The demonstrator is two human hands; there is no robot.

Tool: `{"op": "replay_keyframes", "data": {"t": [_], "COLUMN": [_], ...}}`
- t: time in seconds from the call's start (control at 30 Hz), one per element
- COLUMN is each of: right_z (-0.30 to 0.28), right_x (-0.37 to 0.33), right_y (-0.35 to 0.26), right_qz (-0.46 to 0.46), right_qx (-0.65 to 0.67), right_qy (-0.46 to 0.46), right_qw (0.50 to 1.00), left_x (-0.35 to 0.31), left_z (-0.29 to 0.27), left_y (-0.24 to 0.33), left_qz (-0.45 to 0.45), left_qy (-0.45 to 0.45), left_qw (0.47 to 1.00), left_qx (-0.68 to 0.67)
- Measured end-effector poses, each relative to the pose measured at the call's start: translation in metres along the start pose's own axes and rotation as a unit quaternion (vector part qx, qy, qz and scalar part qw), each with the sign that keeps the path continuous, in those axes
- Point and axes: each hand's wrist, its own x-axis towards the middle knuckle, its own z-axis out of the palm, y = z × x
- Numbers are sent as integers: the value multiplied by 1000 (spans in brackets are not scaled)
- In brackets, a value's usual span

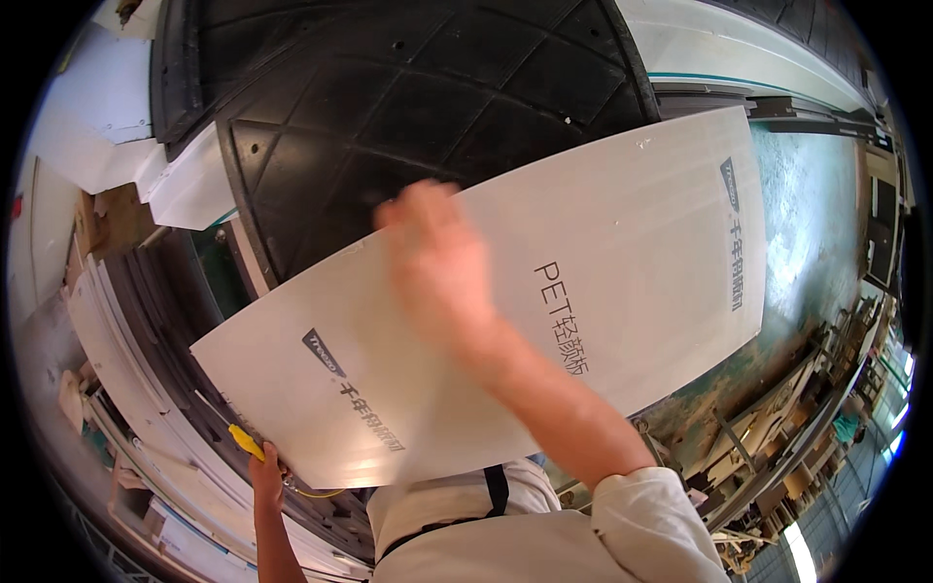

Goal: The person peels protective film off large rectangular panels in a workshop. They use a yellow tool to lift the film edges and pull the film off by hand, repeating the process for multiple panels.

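Note:
A large white panel point(661, 233) with dark printing spans the middle of the view, its near edge against my waist. Across it reaches my right arm, and my right hand point(432, 243) is over the far edge, smeared by motion. Its fingers look bent, but whether they hold anything cannot be made out. At the panel's near left corner my left hand point(266, 471) is closed around a yellow air blow gun point(246, 442). A thin nozzle points away to the far left, and a thin yellow hose point(321, 494) trails beside the hand.
Beyond the panel lies a black surface point(408, 107) with a diamond pattern of ridges. Stacked long boards point(146, 389) stand on the left. A worn green floor point(807, 214) shows at right, with piled wooden offcuts point(777, 428) nearer me.

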Motion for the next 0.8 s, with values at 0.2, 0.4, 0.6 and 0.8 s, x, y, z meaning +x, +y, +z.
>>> {"op": "replay_keyframes", "data": {"t": [0.2,0.4,0.6,0.8], "right_z": [-15,-175,-73,113], "right_x": [20,61,28,-45], "right_y": [26,132,55,-103], "right_qz": [-19,167,105,-35], "right_qx": [-80,-290,-255,-125], "right_qy": [-25,163,103,21], "right_qw": [996,928,956,991], "left_x": [-7,2,23,35], "left_z": [1,-13,-24,-25], "left_y": [-1,-10,-17,-14], "left_qz": [4,4,54,92], "left_qy": [23,-33,-108,-166], "left_qw": [1000,999,993,982], "left_qx": [14,-4,-4,24]}}
